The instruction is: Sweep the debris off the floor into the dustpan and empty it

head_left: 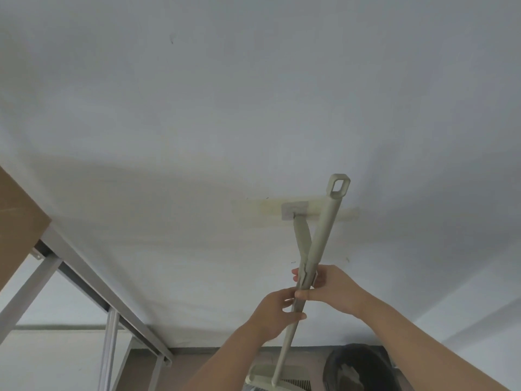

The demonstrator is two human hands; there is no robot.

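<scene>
Both hands wrapped around beige poles, lower centre-right of frame. Left hand (270, 314) fingers curled shut on the broom handle (284, 342), which runs down to the dustpan (263, 375) at bottom edge, comb teeth showing. Right hand (329, 289) closed on the joint w/ the second handle (328, 224), loop end up by a wall bracket (294, 210). Black-lined bin (358, 368) bottom right, just beside dustpan. Metal table frame (84, 277) lower left. Debris: can't tell.
</scene>
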